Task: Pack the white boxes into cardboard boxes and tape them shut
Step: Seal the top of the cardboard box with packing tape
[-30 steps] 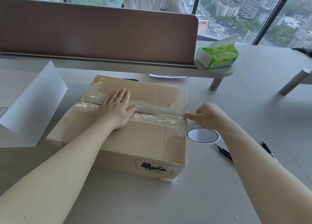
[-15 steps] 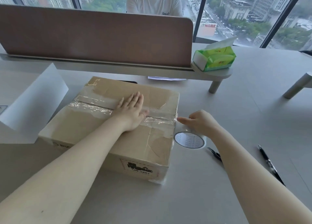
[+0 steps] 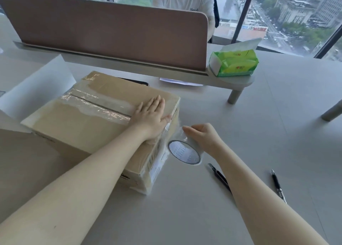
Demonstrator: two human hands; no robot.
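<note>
The cardboard box (image 3: 88,119) sits flaps-closed on the grey table (image 3: 259,133), just in front of the desk divider; a clear tape strip runs along its top seam and over the right-hand edge. The left hand (image 3: 150,118) lies flat on the lid at that right end, fingers straight and together, pressing the tape down; it grips nothing. The right hand (image 3: 202,139) curls round the tape roll (image 3: 185,152) just beside the box's right face, forefinger stretched toward the box; the film between roll and box looks uncut (blurry there, hard to be sure).

Handling judgement: the box is stiff corrugated board, worn and patched with old tape; its weight cannot be read from here. Flat palm pressure on the lid suits it; for moving, hold the bottom edges or opposite sides, not the flaps. The tape is thin, clingy and wrinkles easily; keep it taut off the roll and hold the roll by its outer band or core. A utility knife (image 3: 220,178) lies on the table near the right forearm, a pen (image 3: 277,185) further right; the knife looks like the likely cutter.
</note>
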